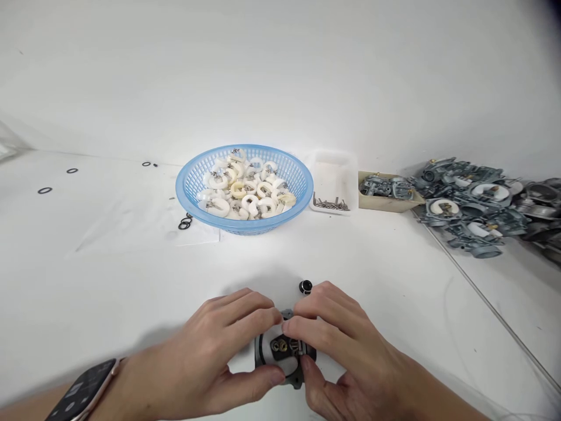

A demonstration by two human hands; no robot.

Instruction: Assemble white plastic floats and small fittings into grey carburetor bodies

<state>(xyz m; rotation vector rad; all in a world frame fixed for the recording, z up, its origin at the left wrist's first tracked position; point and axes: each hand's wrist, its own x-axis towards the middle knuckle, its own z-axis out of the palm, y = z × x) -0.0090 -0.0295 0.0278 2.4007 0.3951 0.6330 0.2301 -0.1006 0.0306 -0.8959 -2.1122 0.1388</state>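
Note:
A grey metal carburetor point(297, 383) lies on the white table at the bottom middle, its open side facing up. Inside it sits a white float point(287, 365) beside two brass jets point(279, 346). My left hand point(219, 342) is closed around the left side, fingers at the far edge and thumb over the float. On the right side, my right hand point(339, 339) grips the body, with index finger and thumb at the float's hinge. Any small part between those fingertips is hidden. A small black round piece point(305, 286) lies just beyond my right hand.
Behind stands a blue basket point(184, 202) of white floats. To its right are a white tray point(335, 169) with thin metal pins point(332, 204) and a box point(385, 202) of metal parts. Carburetors point(486, 204) are piled at the right. Black O-rings point(184, 223) lie at the left.

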